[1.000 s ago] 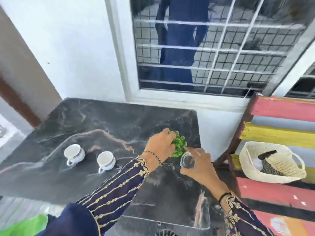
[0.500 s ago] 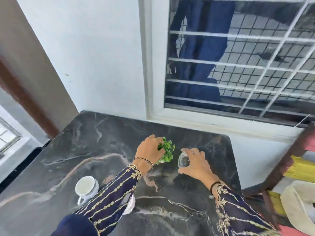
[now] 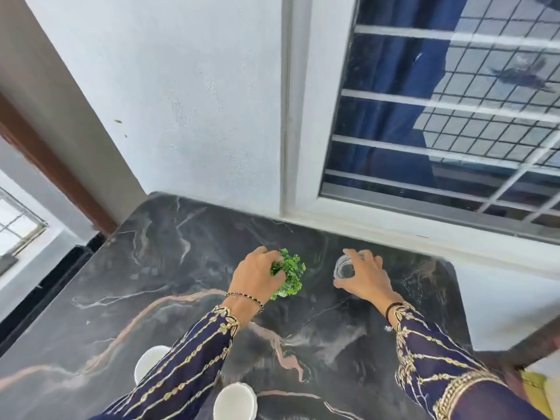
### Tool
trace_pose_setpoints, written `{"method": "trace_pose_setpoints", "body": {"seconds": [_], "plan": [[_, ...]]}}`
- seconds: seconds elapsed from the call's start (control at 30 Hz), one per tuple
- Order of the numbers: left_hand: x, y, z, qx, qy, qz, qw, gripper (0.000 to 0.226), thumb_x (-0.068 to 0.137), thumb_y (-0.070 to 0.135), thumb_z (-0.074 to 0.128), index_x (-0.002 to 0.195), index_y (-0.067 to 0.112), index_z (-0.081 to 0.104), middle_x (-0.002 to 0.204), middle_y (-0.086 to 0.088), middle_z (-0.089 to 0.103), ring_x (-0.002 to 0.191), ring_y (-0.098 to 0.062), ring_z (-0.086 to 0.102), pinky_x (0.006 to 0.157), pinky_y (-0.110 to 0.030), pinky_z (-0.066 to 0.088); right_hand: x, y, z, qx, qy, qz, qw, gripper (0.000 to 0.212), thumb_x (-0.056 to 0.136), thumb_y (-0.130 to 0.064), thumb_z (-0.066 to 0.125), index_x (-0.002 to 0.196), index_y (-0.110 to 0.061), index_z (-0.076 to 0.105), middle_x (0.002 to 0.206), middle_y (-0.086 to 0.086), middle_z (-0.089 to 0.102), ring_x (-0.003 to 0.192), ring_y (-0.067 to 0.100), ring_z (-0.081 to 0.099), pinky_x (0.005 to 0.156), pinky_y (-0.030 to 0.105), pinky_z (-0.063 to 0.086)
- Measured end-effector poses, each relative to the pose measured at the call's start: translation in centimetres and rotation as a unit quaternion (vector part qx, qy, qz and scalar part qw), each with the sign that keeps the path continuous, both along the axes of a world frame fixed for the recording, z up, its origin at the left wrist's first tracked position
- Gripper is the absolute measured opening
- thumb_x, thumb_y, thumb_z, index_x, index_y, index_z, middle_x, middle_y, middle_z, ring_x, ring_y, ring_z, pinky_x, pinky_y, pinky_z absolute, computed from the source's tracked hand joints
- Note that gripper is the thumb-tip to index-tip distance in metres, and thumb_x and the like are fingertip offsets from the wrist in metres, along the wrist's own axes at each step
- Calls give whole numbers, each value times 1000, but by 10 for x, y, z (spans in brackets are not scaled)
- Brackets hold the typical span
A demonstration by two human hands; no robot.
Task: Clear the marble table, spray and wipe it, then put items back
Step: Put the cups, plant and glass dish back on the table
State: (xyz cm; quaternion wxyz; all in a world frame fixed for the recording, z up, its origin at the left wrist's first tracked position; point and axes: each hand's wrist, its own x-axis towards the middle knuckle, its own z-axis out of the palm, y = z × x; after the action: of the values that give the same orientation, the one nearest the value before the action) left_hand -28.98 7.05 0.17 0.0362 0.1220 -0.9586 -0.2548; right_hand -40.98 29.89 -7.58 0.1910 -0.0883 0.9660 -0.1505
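The dark marble table (image 3: pixel 157 268) fills the lower half of the view. My left hand (image 3: pixel 257 275) grips a small green plant (image 3: pixel 289 274) that sits low on the tabletop near the middle back. To its right, my right hand (image 3: pixel 366 278) wraps around a small clear glass (image 3: pixel 344 266), also down at the table surface. Two white cups (image 3: pixel 150 362) (image 3: pixel 235 401) stand near the front, partly hidden by my left sleeve.
A white wall and a barred window (image 3: pixel 439 116) rise directly behind the table. A bench edge with something yellow (image 3: pixel 536 389) shows at the lower right. A brown door frame (image 3: pixel 54 165) runs at the left.
Both hands have carried the plant and the glass farther back on the table and spread them apart. The view has shifted toward the wall, pushing the bench and basket out of frame.
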Motion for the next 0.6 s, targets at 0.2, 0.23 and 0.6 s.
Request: {"method": "trace_pose_setpoints", "body": {"seconds": [0.2, 0.23, 0.6], "plan": [[0, -27, -6, 11, 1, 6, 1000, 28, 81, 26, 63, 108, 23, 70, 84, 4, 52, 74, -21, 59, 67, -29, 47, 2, -16, 3, 64, 28, 15, 997, 107, 73, -79, 66, 159, -31, 24, 165, 6, 21, 148, 36, 21, 114, 61, 23], [-1, -32, -6, 15, 3, 7, 1000, 27, 81, 27, 63, 107, 22, 71, 84, 4, 53, 72, -20, 58, 66, -28, 47, 5, -20, 5, 69, 49, 28, 996, 102, 76, -78, 65, 158, -29, 27, 165, 6, 22, 149, 35, 20, 115, 59, 22], [-2, -127, -10, 48, 28, 24, 998, 23, 84, 28, 64, 106, 24, 71, 87, 3, 58, 74, -17, 57, 74, -30, 50, 54, -163, 12, -214, -46, 74, 973, 54, 82, -30, 82, 132, -32, 61, 122, -17, 67, 98, 1, 63, 80, 16, 47]]}}
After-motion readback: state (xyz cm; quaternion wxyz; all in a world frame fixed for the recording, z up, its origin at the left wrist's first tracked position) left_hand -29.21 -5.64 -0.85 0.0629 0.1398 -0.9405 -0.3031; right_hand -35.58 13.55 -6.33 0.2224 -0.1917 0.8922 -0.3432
